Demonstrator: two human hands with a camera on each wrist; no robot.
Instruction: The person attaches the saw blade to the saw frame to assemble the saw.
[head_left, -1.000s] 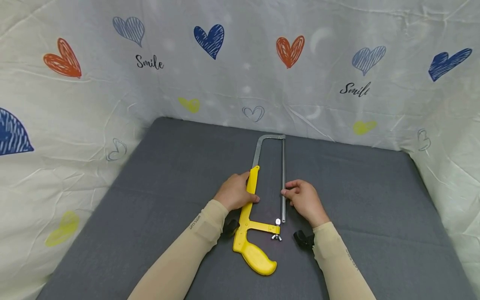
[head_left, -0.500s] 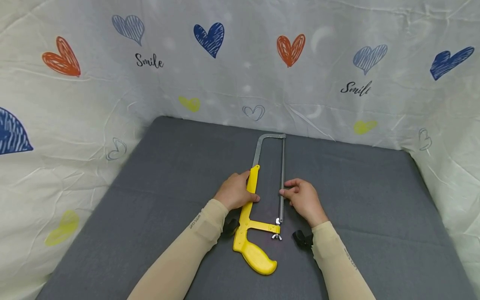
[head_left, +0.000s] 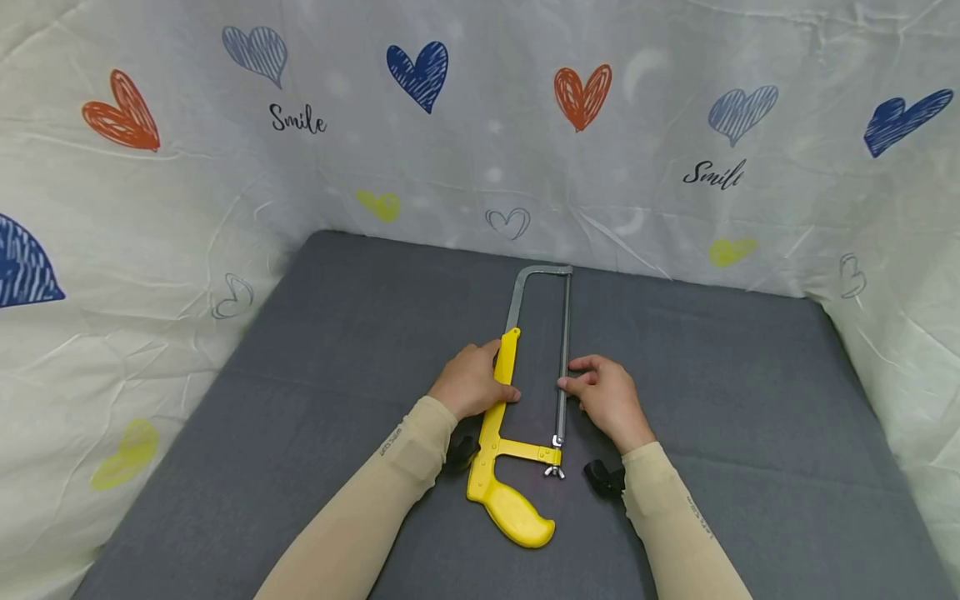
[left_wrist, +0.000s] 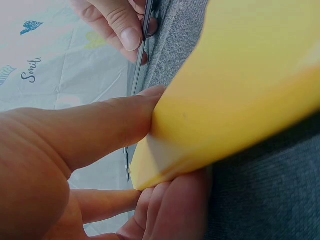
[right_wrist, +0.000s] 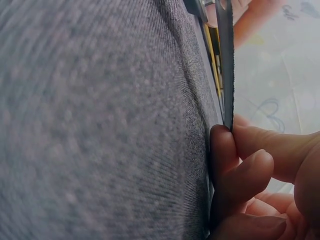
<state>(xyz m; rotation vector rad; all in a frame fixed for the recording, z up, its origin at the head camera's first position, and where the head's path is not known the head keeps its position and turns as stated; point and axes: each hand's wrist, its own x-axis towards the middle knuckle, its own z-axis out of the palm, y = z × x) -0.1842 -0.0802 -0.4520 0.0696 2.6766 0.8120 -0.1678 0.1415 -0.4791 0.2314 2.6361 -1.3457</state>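
Heart-printed backdrop (head_left: 465, 167) rises behind the grey surface (head_left: 360, 333), where the saw (head_left: 491, 429) lies flat, its tip just short of the far edge. Left grip (head_left: 468, 382) is closed round the yellow frame (head_left: 507, 358); right grip (head_left: 606, 398) pinches the blade (head_left: 566, 333) below its middle. Seating the blade's near end at the peg (head_left: 557, 442) seems the step in hand; whether it is hooked, I cannot tell. Next would call for tightening the wing nut (head_left: 554, 472).
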